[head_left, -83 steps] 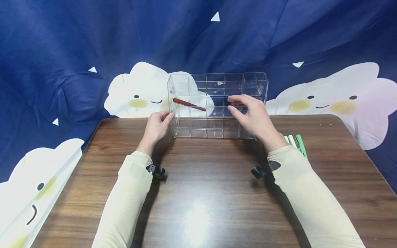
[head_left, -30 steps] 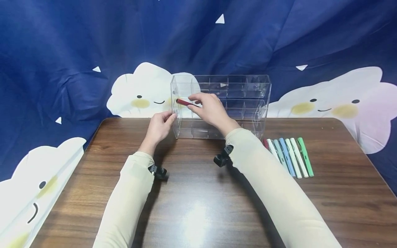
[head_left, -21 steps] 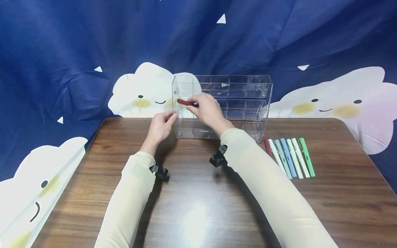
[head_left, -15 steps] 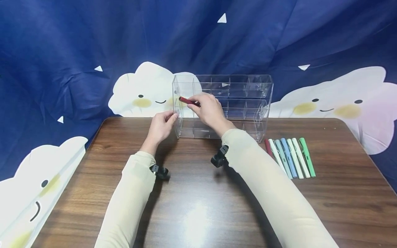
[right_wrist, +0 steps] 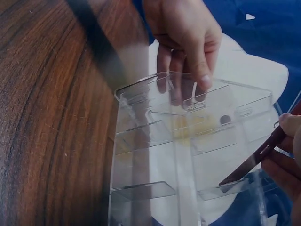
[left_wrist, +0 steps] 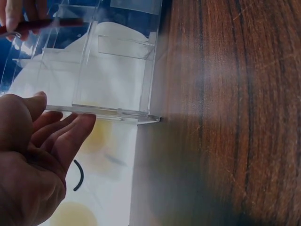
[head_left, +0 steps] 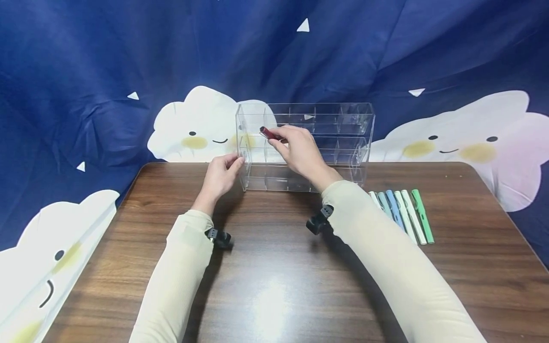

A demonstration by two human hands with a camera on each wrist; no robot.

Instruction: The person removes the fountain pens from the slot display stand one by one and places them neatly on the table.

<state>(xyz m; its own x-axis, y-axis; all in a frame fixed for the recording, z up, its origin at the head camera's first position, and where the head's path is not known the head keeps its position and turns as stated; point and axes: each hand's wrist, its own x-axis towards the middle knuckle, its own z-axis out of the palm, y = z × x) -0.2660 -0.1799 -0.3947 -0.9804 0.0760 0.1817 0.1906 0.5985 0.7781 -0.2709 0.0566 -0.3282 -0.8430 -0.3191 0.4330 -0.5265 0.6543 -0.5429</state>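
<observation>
A clear acrylic organizer (head_left: 296, 180) with rows of compartments stands upright at the back of the table. My left hand (head_left: 219, 177) pinches its left side wall; in the left wrist view the thumb and the fingers (left_wrist: 77, 129) lie on either side of that wall. A dark red pen (head_left: 269, 134) is gripped between the thumb and fingers of my right hand (head_left: 302, 151), in front of the organizer's middle row. Seen from the right wrist, the pen (right_wrist: 256, 162) slants, its narrow end overlapping a compartment divider, and its clip is by my thumb.
To the right of the organizer several pens (head_left: 407, 209), white, blue and green, lie side by side on the brown wooden table (head_left: 274, 267); my right sleeve covers part of the row. A dark blue curtain (head_left: 274, 52) with white clouds hangs close behind.
Earlier the red pen lay slanted in the organizer with my right hand apart from it. That hand took hold of it, then drew it right and tilted its near end upward. The left hand stayed put.
</observation>
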